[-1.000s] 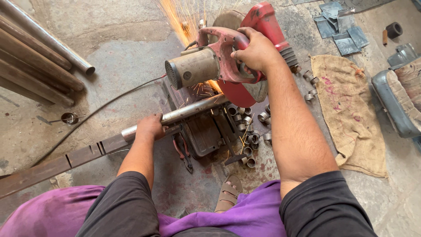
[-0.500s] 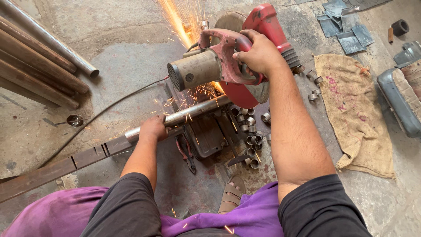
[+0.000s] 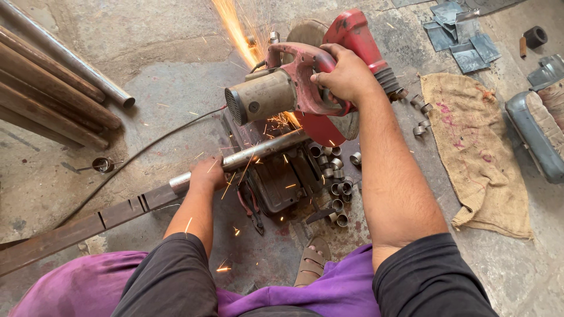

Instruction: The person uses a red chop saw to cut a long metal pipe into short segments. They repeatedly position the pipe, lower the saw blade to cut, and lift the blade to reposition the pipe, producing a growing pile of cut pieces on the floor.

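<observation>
Here, right hand [image 3: 346,73] gripping handle of red chop saw [image 3: 305,82], upper centre of frame. Left hand [image 3: 205,175] clamping long grey steel pipe [image 3: 258,151] at centre; pipe is looking stiff, heavy, hot near cut, so hold well back from sparks.

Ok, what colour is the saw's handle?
Red, worn and dusty; the right hand grips the saw handle. Head view.

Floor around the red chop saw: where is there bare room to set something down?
Bare concrete floor lies between the stacked rusty pipes and the red chop saw. Crowded: cut metal rings right of the saw, toward the burlap sack.
</observation>
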